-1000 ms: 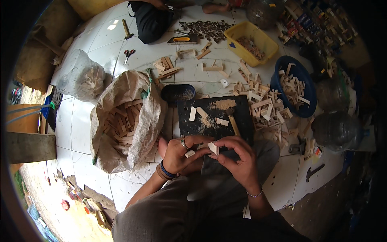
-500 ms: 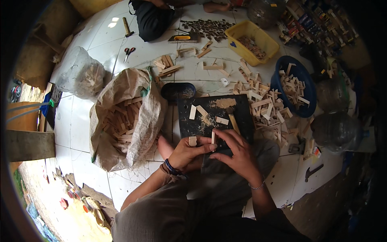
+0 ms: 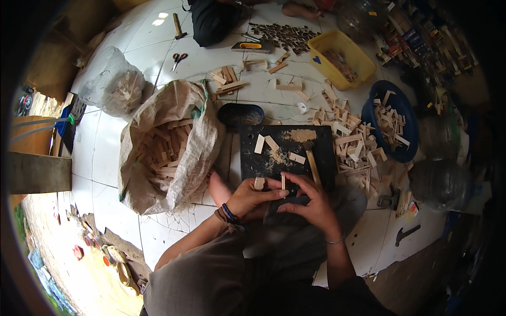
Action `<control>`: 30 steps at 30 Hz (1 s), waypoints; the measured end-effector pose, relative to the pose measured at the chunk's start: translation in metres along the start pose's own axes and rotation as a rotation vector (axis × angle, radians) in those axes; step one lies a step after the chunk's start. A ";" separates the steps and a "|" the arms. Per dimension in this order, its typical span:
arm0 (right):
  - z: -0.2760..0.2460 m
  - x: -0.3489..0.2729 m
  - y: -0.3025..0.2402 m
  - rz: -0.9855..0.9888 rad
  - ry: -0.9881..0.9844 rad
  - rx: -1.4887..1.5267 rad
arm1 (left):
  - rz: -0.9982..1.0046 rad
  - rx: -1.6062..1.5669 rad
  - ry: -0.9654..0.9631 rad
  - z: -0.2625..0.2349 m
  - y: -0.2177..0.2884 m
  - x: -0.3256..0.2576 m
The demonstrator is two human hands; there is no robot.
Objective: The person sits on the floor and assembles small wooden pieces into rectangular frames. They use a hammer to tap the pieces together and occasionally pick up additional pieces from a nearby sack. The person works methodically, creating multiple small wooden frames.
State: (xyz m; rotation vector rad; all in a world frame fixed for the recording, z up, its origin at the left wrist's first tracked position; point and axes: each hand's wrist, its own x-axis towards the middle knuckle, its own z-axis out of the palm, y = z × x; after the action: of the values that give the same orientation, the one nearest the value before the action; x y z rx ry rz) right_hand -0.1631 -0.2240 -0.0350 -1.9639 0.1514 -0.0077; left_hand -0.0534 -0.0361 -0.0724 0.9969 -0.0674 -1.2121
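Observation:
A small pale wooden strip [image 3: 283, 183] stands upright between the fingers of my left hand [image 3: 247, 197], which are closed on it. A light tan band or patch [image 3: 259, 183] sits on one left finger; its kind is hard to make out. My right hand [image 3: 311, 205] is just right of the strip, thumb and fingers spread apart, the index fingertip at or close to the strip's top. Both hands are over the near edge of a black board [image 3: 253, 167]. Short wooden pieces [image 3: 271, 142], sawdust [image 3: 300, 136] and a wooden-handled hammer [image 3: 314, 167] lie on the board.
Left stands a woven sack [image 3: 205, 152] of wooden strips. A heap of wooden pieces [image 3: 350, 139] lies right, beside a blue basin [image 3: 365, 118]. Farther back are a yellow tub [image 3: 363, 79], scissors [image 3: 179, 59] and a dark oval tray [image 3: 226, 113]. Another hammer [image 3: 407, 235] lies right.
The view has shifted, so the surroundings appear farther right. My right thumb and fingers have spread wider, away from the wooden strip, which stays in my left hand.

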 end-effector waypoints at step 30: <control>0.013 0.022 0.035 0.155 0.544 0.093 | 0.555 0.248 0.265 -0.014 -0.007 0.011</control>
State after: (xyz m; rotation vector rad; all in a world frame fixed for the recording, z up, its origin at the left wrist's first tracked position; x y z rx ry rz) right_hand -0.1439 -0.2279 -0.0732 -1.8114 0.6466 -0.4417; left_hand -0.0468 -0.0365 -0.0906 1.2445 -0.2724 -0.5674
